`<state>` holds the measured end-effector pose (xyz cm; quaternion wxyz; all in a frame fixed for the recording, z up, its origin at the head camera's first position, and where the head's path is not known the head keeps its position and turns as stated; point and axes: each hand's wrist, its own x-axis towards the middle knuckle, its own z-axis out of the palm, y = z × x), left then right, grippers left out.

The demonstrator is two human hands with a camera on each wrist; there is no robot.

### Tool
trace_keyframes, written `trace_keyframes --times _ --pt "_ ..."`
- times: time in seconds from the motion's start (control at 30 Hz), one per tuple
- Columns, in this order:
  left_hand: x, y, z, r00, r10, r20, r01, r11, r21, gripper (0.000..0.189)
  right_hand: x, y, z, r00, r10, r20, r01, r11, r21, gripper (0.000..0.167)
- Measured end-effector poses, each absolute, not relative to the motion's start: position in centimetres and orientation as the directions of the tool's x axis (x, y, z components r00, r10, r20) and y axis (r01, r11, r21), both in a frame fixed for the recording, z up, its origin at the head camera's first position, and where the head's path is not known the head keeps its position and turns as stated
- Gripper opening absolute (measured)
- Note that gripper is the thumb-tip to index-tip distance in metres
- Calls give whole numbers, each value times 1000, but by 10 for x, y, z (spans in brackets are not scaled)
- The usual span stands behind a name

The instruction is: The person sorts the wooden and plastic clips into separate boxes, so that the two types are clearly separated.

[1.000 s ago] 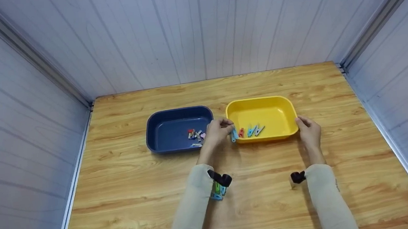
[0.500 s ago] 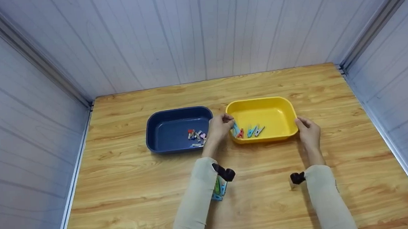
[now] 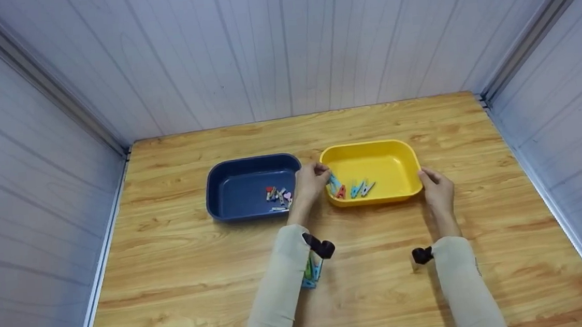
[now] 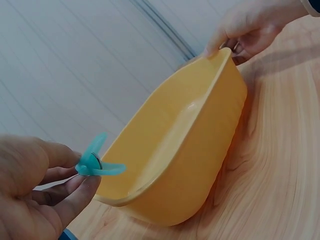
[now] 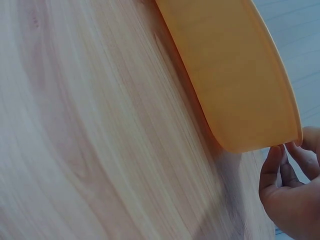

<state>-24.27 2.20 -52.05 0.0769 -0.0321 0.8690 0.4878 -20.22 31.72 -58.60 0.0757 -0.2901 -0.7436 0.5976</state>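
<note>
My left hand (image 3: 311, 185) pinches a light blue clothespin (image 4: 97, 162) between thumb and fingers. The clothespin's legs spread in a V, over the left end of the yellow tub (image 3: 410, 156). At the tub's right end my right hand (image 3: 437, 191) grips the rim, thumb on top and fingers curled against the outer wall. Inside the tub lie a red clothespin (image 3: 341, 192), a blue clothespin (image 3: 356, 189) and a greyish clothespin (image 3: 368, 188). The left hand partly covers the near right corner of the navy tub (image 3: 256, 215).
Several small wooden clips (image 3: 274, 193), some with heart shapes, lie in the navy tub. Blue and green clothespins (image 3: 310, 273) rest on the wooden table, partly under the left forearm. A small wooden piece (image 3: 415, 265) lies near the right wrist. Pale panels (image 3: 282, 50) enclose the table.
My left hand has moved slightly up, bringing the blue clothespin from the yellow tub's near left corner to over its left end. The right hand has kept its hold on the rim.
</note>
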Motion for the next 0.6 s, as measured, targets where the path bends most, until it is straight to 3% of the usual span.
trace_keyframes --times 0.43,0.6 --pt "-245 29 -522 -984 -16 -176 -160 501 851 10 -200 319 -587 -850 493 -185 319 201 -926 44" --pt "-246 33 -525 -993 -17 -116 -109 506 855 9 -201 317 -587 -840 511 -183 314 182 -932 43"
